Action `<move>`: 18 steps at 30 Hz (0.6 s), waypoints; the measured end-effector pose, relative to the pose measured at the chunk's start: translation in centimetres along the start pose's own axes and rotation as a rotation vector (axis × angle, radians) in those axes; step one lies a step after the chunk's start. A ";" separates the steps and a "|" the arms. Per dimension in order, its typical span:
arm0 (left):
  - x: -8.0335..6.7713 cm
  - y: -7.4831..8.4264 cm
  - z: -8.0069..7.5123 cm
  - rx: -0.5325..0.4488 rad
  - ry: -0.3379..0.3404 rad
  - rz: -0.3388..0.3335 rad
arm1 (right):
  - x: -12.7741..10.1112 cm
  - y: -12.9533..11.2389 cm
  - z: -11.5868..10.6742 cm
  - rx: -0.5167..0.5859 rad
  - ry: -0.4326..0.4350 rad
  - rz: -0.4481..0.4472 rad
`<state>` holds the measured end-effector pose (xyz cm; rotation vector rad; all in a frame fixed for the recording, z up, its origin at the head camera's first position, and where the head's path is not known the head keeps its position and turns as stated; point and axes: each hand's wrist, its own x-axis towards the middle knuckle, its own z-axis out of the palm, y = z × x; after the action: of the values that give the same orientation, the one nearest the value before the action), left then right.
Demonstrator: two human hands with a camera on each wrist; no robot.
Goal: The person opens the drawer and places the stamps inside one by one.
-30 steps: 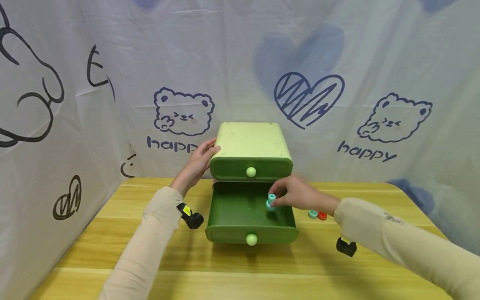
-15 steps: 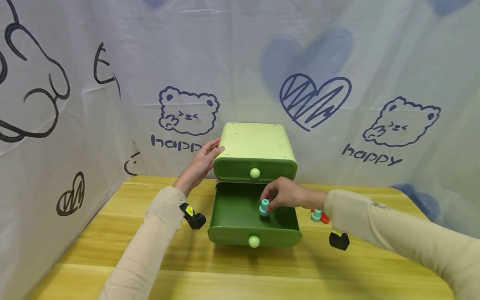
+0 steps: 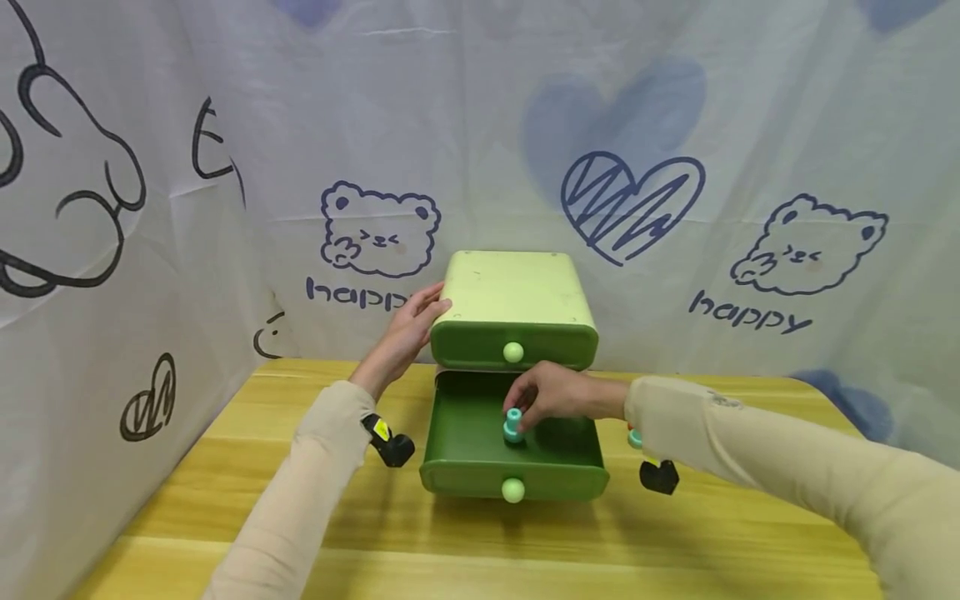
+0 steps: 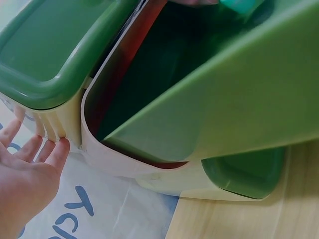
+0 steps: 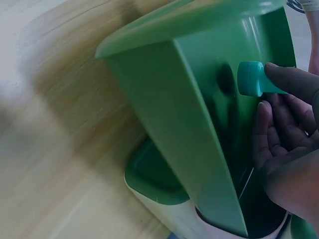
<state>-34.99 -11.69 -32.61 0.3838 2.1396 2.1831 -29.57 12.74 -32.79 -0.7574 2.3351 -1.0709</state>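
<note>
A small teal stepped peg (image 3: 513,425), with a wide base and a narrow hollow stem, is upright inside the pulled-out green drawer (image 3: 480,479). My right hand (image 3: 551,392) pinches it between thumb and fingers. In the right wrist view the teal peg (image 5: 250,78) appears just off the drawer floor, its shadow beside it. My left hand (image 3: 408,329) rests against the left side of the pale yellow-green cabinet (image 3: 517,287), fingers nearly straight. Its fingertips touch the cabinet wall in the left wrist view.
The upper drawer (image 3: 480,343) is closed, and a lower drawer front (image 4: 246,172) shows beneath the pulled-out one. Right of the cabinet, a teal piece (image 3: 635,438) with a bit of red lies on the wooden table (image 3: 360,533), partly behind my sleeve. A printed cloth (image 3: 495,125) hangs behind.
My right hand has moved left and lower within the drawer with the teal peg. My left hand stays on the cabinet. The right sleeve now covers more of the pieces on the table.
</note>
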 end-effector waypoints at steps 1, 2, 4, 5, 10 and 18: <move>0.0 0.0 0.0 -0.001 0.002 0.002 | 0.1 0.0 0.1 0.009 -0.004 -0.001; 0.1 0.0 0.1 -0.004 0.003 0.004 | 0.2 0.0 0.1 0.012 -0.009 -0.005; 0.1 -0.1 0.1 -0.004 0.006 0.004 | 0.3 0.0 0.3 0.030 -0.022 -0.003; 0.1 -0.2 0.1 0.000 0.004 0.003 | 0.4 0.0 0.4 0.033 -0.026 -0.002; 0.0 -0.3 0.0 0.006 -0.008 0.007 | 0.6 0.2 0.9 0.027 -0.018 0.006; 0.1 -0.3 -0.1 0.010 -0.004 0.014 | 0.7 0.1 1.0 -0.023 0.004 0.010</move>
<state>-35.10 -11.79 -32.86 0.4048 2.1534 2.1785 -29.54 11.79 -33.60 -0.7524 2.3559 -1.0439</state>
